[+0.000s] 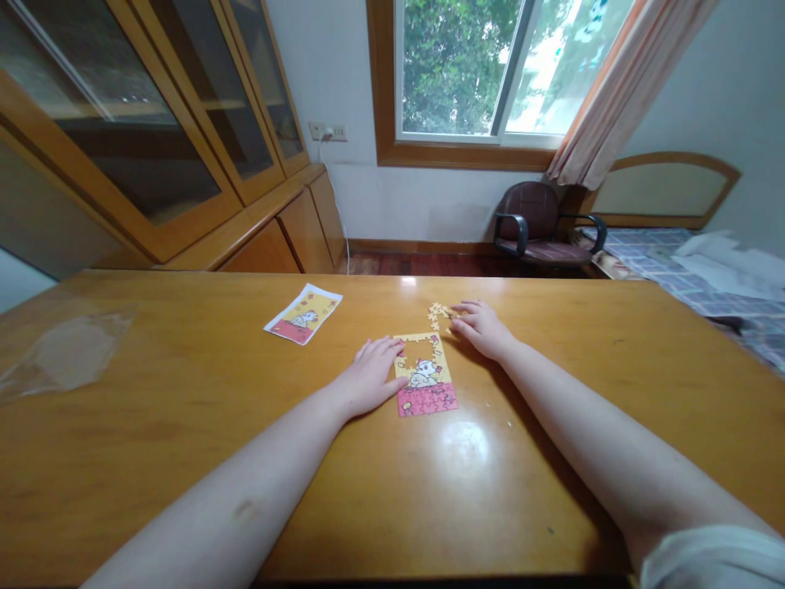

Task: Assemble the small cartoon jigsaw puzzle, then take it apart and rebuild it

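A partly assembled jigsaw puzzle [428,400] lies flat on the table, with a pink lower part, a white cartoon animal in the middle and a yellow frame round a gap near its top. My left hand [372,378] rests at its left edge, fingers stretched out and touching the border. Just beyond the puzzle's top edge is a small pile of loose yellow puzzle pieces [436,312]. Beside the pile, my right hand [482,328] reaches in from the right, its thumb and fingers apart at the nearest pieces. No piece shows clearly between them.
A printed picture card [303,314] with the same design lies to the left on the wooden table [202,393]. A clear plastic bag [70,348] is at the far left. Beyond the table stand a glass-door cabinet [263,192], an office chair [532,217] and a bed [650,254].
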Tool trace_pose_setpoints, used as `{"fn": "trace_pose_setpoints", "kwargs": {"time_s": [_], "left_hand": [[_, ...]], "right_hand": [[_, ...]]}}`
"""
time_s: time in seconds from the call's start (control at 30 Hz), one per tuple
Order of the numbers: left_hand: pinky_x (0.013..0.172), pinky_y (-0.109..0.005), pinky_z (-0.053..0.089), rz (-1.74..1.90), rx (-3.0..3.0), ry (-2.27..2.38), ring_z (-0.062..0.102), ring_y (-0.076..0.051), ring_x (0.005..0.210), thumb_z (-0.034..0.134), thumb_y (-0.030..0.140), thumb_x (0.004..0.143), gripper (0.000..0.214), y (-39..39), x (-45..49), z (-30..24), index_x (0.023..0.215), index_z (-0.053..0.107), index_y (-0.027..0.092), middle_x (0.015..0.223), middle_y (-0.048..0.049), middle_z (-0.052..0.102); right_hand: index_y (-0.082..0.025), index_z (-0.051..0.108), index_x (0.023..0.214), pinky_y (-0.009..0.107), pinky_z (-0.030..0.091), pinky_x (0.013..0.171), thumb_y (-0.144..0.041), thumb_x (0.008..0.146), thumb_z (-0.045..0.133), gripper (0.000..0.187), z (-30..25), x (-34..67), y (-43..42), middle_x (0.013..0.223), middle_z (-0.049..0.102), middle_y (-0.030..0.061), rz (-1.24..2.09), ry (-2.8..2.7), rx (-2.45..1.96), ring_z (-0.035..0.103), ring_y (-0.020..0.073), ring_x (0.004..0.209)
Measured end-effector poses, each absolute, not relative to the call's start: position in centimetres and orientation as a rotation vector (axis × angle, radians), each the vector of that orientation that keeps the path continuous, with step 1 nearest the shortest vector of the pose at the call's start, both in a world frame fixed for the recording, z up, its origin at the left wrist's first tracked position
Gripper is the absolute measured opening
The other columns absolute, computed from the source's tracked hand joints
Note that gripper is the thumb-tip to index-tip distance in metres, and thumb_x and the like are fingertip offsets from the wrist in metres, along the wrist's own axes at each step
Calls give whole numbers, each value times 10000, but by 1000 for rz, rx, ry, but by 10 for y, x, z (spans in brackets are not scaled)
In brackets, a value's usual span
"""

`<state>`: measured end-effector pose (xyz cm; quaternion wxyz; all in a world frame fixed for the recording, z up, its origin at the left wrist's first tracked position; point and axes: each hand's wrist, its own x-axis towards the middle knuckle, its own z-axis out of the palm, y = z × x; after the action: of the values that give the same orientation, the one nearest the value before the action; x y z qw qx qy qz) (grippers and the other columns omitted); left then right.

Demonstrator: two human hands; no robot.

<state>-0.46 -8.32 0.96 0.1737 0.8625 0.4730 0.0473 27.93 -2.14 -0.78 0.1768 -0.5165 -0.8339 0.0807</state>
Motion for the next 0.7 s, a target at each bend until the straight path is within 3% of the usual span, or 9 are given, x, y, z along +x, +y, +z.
{"fn": "trace_pose_setpoints", "kwargs": {"time_s": [0.07,0.2,0.37,0.53,0.7], "left_hand": [[1172,-476,159,144,2441,1343,263,-276,1402,470,511,856,631,-83,-5,9,1388,406,178,1501,-93,352],[1172,-474,166,164,2441,1341,270,-278,1398,477,504,853,621,-83,-5,8,1384,409,189,1496,-89,360],[1168,-484,168,168,2433,1338,269,-277,1399,480,495,850,608,-83,-5,8,1383,408,211,1496,-83,359],[1172,-481,147,159,2439,1340,243,-278,1410,472,539,846,654,-82,-6,6,1403,387,206,1506,-88,342],[1175,-481,113,85,2449,1311,175,-296,1430,515,640,774,857,-82,-8,5,1461,286,184,1546,-108,246]], "right_hand": [[-257,750,957,513,239,1100,-428,959,369,418,-6,276,-25,1271,596,70,193,-2372,-1427,460,258,1238],[-303,671,1157,583,181,1095,-447,936,419,365,-7,272,-30,1423,463,54,178,-2413,-1429,337,308,1336],[-277,743,982,528,204,1110,-421,951,387,385,-5,272,-28,1299,583,42,177,-2386,-1422,426,263,1272],[-296,568,1297,603,125,1101,-505,934,393,454,-1,259,-17,1499,347,81,106,-2386,-1633,252,345,1382],[-291,595,1265,589,146,1103,-484,952,358,438,2,262,-14,1514,323,63,184,-2469,-1634,226,333,1398]]}}
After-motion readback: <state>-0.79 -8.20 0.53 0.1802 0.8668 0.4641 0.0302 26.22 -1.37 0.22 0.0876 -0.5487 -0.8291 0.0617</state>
